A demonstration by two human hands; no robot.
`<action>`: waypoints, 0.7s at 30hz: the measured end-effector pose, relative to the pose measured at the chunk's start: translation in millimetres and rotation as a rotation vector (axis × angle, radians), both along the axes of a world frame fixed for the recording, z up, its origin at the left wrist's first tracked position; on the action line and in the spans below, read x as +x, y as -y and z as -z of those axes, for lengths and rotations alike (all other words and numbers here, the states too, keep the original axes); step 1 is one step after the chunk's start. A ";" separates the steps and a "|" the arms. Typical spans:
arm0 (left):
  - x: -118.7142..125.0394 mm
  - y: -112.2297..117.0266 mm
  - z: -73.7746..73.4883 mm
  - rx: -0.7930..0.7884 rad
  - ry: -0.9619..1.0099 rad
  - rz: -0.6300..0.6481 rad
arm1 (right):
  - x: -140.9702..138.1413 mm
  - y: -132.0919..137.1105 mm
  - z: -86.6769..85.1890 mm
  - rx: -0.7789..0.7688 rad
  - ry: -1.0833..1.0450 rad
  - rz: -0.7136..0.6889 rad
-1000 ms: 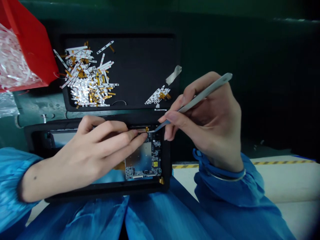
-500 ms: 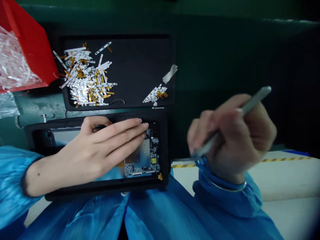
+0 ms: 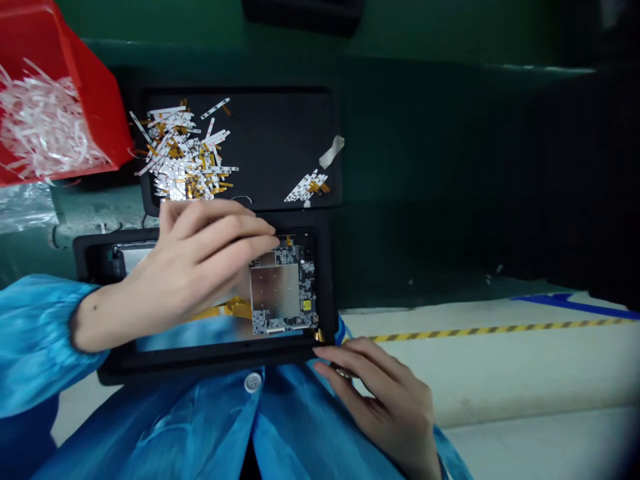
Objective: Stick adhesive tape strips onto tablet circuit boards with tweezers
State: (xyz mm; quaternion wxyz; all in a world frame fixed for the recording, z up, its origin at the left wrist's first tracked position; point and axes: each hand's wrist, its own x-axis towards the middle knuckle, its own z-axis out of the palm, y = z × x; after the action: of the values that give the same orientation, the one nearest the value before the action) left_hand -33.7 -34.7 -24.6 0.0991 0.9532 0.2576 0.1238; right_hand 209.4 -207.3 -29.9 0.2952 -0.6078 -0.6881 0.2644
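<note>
Leftmost, far side: red plastic open-top bin [image 3: 103, 100], stuffed w/ thin whitish see-through plastic shreds [image 3: 45, 127]. Crinkly clear plastic film [image 3: 25, 207] lies just on its near side. Nearer, same side: shiny blue elastic-cuffed sleeve [image 3: 45, 327], w/ the left hand [image 3: 205, 260] coming out of it.

Next over, far side, a shallow black rect. tray [image 3: 273, 133]. Messy pile of skinny white strips w/ orange flex tails [image 3: 183, 157] at its L end.

Near side of that = a deeper black rect. frame-like tray [image 3: 325, 280] w/ an opened-up flat device inside. Left hand reaches across its L half, fingers pressed together & pointing R, tips over the far-left corner of the dark circuit board w/ silver metal shield [image 3: 275, 291]. Can't tell what's under the fingers or if they're pinching anything. Orange ribbon cable [image 3: 235, 307] runs to the board's L edge, and a tiny yellow square label [image 3: 306, 305] sits on its R part.

Far tray, R end: small slanted stack of the same strips [image 3: 303, 188] + crumpled off-white strip [image 3: 331, 152].

Near tray, near-right corner: shiny gold tab [image 3: 319, 335]. Right hand [image 3: 385, 393] is just beside it, thumb & index tips slightly apart at the rim, slim silver metal tool [image 3: 345, 372] gripped btwn the fingers, mostly hidden. Furthest R: yellow-black striped tape [image 3: 450, 331].
</note>
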 end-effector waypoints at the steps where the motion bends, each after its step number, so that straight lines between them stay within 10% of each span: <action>1: 0.8 -1.9 -0.6 0.031 0.015 -0.016 | -1.9 2.8 0.6 0.050 0.055 0.005; 15: 14.6 -9.0 -4.8 0.070 -0.046 -0.113 | -20.6 0.2 24.8 0.368 0.074 0.163; 21: 15.8 3.6 -4.4 0.184 -0.056 0.044 | -25.3 2.5 30.8 0.419 0.017 0.216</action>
State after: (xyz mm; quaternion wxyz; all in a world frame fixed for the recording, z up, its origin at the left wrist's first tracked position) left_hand -17.9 -38.3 -20.2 0.0064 0.9668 0.2267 0.1179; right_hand 184.1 -209.8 -60.7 0.4356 -0.6055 -0.6615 0.0777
